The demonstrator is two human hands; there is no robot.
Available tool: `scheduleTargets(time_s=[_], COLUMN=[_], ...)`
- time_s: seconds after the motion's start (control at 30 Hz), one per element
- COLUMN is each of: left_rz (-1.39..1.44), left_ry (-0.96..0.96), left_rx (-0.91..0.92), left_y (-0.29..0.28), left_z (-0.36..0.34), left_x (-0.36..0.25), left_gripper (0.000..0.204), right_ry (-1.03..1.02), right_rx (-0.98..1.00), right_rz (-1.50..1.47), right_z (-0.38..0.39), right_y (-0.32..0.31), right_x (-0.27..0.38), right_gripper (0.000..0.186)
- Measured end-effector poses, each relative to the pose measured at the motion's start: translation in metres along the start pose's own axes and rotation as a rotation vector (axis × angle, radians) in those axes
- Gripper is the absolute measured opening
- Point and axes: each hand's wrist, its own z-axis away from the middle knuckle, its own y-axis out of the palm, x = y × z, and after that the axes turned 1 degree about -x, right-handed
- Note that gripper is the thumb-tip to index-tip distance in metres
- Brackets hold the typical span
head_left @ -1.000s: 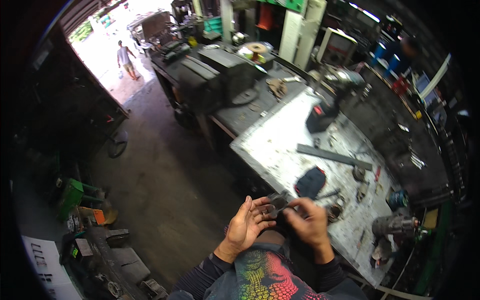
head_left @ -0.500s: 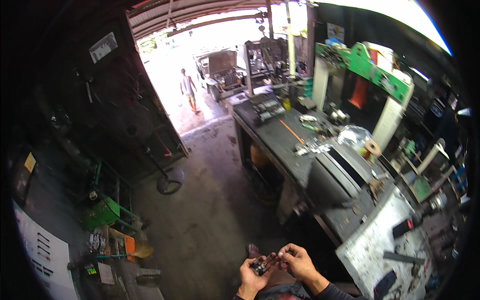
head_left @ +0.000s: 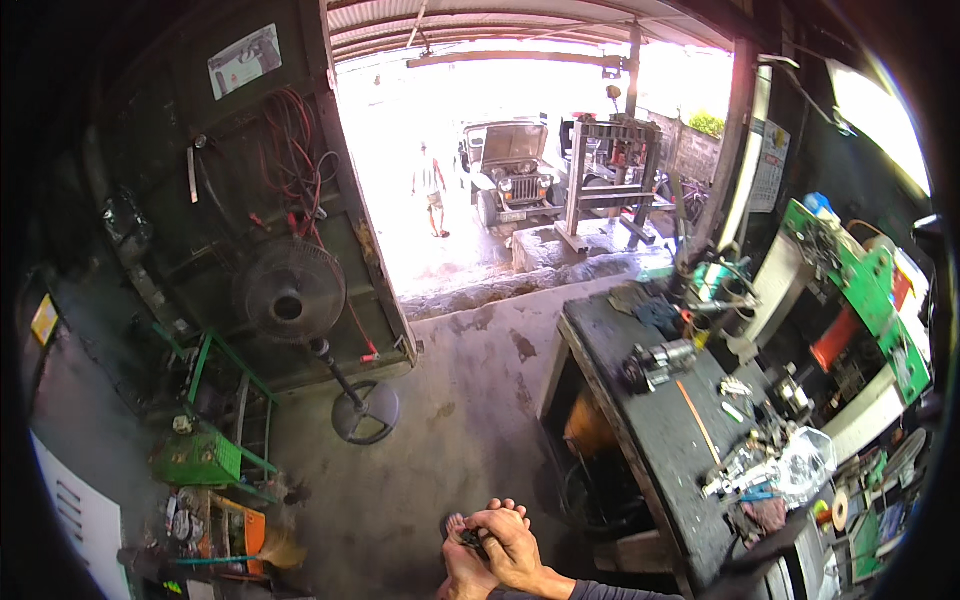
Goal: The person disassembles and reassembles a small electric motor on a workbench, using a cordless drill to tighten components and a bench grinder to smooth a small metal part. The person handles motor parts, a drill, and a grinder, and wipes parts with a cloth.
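Observation:
My left hand [head_left: 462,572] is cupped low in the view, with small dark metal parts [head_left: 470,538] in its palm. Their exact kind is too small to tell. Over that palm lies my right hand [head_left: 512,548], its fingers bent down onto the parts and hiding some of them. Whether the right fingers pinch a separate piece cannot be seen. Both hands touch each other above the concrete floor, left of the black workbench [head_left: 640,420].
A motor-like metal part [head_left: 660,362], an orange stick [head_left: 698,420] and a clear plastic bag [head_left: 808,465] lie on the bench. A pedestal fan [head_left: 290,295] stands at the left. Beyond the doorway are a person [head_left: 429,188] and a jeep with its hood raised [head_left: 510,175].
My view has turned right, toward the bench and doorway. The right hand, earlier pinching beside the left, now lies over the left palm. The person outside has walked on.

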Motion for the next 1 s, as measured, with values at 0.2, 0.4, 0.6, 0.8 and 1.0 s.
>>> scheduleTargets(time_s=[0.2,0.4,0.6,0.8,1.0], left_rz=[-0.376,-1.023,-1.476,-1.873,-1.213], left_ry=[-0.315,-0.544,-0.555,-0.495,-1.065], left_rx=[-0.167,-0.132,0.129,0.423,1.809], left_y=[0.053,0.166,0.253,0.396,0.617], left_z=[-0.201,-0.376,-0.564,-0.733,-0.848], left_x=[-0.114,-0.146,-0.134,-0.104,-0.077], left_gripper=[0.035,0.028,0.025,0.019,0.016], right_ry=[0.373,0.495,0.599,0.559,0.486], right_rx=[-0.103,-0.351,-0.494,-0.439,-0.425], right_rz=[-0.181,-0.207,-0.029,0.154,0.149], right_z=[-0.185,-0.334,-0.448,-0.636,-0.819], right_y=[0.03,-0.027,-0.051,-0.128,-0.219], right_x=[-0.09,-0.169,-0.281,-0.405,-0.48], right_gripper=[0.023,0.02,0.019,0.022,0.022])
